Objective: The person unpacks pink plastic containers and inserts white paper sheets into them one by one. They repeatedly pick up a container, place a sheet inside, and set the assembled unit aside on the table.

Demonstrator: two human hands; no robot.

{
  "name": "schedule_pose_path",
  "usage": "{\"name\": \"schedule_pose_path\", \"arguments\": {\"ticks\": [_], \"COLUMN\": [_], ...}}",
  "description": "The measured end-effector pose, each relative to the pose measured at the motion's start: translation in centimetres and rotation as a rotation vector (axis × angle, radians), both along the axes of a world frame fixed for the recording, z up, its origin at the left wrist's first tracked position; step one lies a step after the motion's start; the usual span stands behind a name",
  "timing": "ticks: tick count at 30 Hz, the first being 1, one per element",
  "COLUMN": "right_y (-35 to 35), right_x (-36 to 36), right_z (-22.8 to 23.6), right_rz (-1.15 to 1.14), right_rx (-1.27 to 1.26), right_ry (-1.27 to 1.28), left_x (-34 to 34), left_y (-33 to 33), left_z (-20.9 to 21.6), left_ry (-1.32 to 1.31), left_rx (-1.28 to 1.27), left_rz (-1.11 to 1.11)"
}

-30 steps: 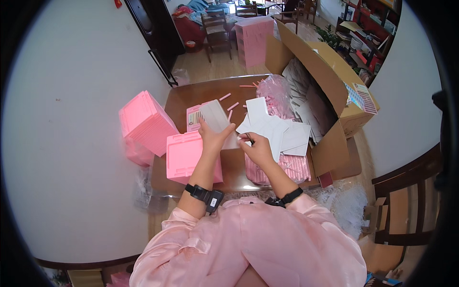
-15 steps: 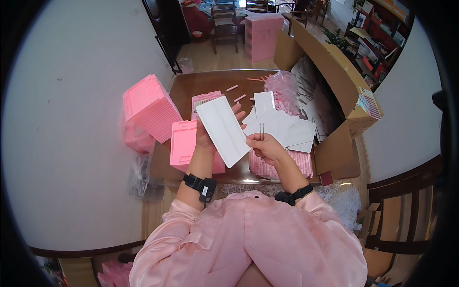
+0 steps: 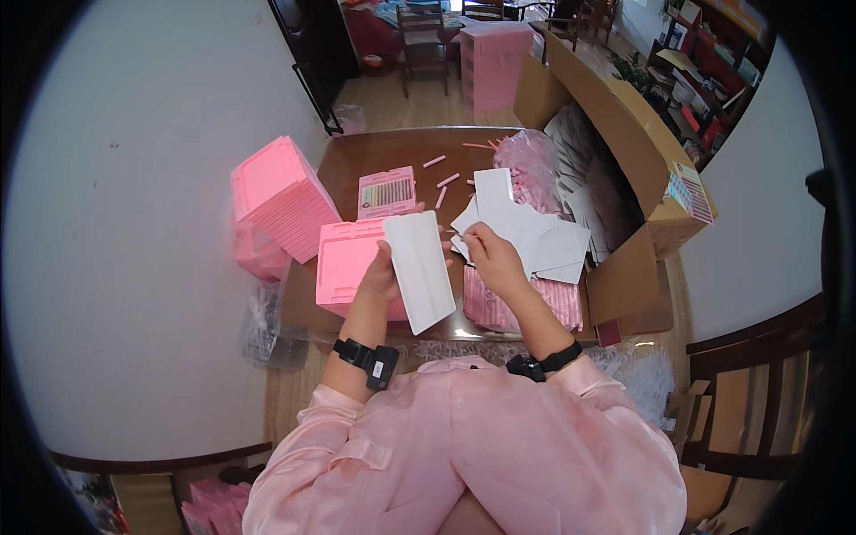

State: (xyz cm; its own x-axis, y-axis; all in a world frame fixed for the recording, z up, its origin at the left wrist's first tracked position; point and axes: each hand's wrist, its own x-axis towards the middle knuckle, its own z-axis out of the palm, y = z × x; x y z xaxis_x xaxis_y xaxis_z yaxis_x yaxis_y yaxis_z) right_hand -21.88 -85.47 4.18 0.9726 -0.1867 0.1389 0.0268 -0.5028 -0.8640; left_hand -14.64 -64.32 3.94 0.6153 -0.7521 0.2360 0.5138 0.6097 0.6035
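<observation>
- The left hand (image 3: 382,276) grips a white card (image 3: 421,270), fingers behind it and thumb on its left edge; the card is held tilted above the near edge of the desk (image 3: 374,156), over a pink tray.
- The right hand (image 3: 493,259) is pinched shut on a small thing at its fingertips, too small to tell; it sits just beside the card's right edge, over a loose pile of white sheets (image 3: 535,236).
- Both wrists wear black bands; the sleeves are pink.
- The desk is dark brown, glossy wood, small and crowded.
- A flat pink tray (image 3: 343,263) lies near the left hand, partly hidden by the card.
- A tall stack of pink trays (image 3: 281,201) leans at the desk's left edge.
- A pink box with a dark patterned face (image 3: 386,192) lies behind the tray.
- Short pink sticks (image 3: 434,161) are scattered across the far part of the desk.
- A bag of pink pieces (image 3: 530,165) lies at the right, and a bundle of pink strips (image 3: 526,308) under the right forearm.
- A large open carton (image 3: 624,125) stands to the right of the desk, white sheets inside it.
- The walls on both sides are plain and pale.
- Beyond the desk, a wooden floor runs to a dark doorway, with a chair (image 3: 423,36) and a pink cabinet (image 3: 495,53); shelves (image 3: 713,53) stand far right.
- A wooden chair (image 3: 758,383) stands at the person's right.
</observation>
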Motion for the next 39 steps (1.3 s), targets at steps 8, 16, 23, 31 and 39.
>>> {"name": "schedule_pose_path", "arguments": {"ticks": [8,16,23,31,39], "right_y": [2.1,-5.5,-3.3,3.4,-3.6], "right_x": [-0.6,-10.1,-5.3,-1.5,-9.7], "right_z": [2.0,-4.3,0.9,6.0,-0.2], "right_rz": [0.144,0.719,0.266,0.078,0.540], "right_rx": [-0.071,-0.802,-0.170,0.108,-0.559], "right_ry": [-0.044,0.662,0.080,-0.136,0.408], "left_x": [-0.9,1.3,-0.3,-1.8,-0.3], "left_y": [-1.2,2.2,-0.7,-3.0,1.1], "left_z": [-1.9,1.1,1.8,0.7,2.9], "left_ry": [0.024,-0.058,-0.079,-0.001,0.028], "left_rx": [0.076,0.027,0.079,0.114,-0.035], "left_rz": [0.113,0.288,0.007,0.028,0.172]}}
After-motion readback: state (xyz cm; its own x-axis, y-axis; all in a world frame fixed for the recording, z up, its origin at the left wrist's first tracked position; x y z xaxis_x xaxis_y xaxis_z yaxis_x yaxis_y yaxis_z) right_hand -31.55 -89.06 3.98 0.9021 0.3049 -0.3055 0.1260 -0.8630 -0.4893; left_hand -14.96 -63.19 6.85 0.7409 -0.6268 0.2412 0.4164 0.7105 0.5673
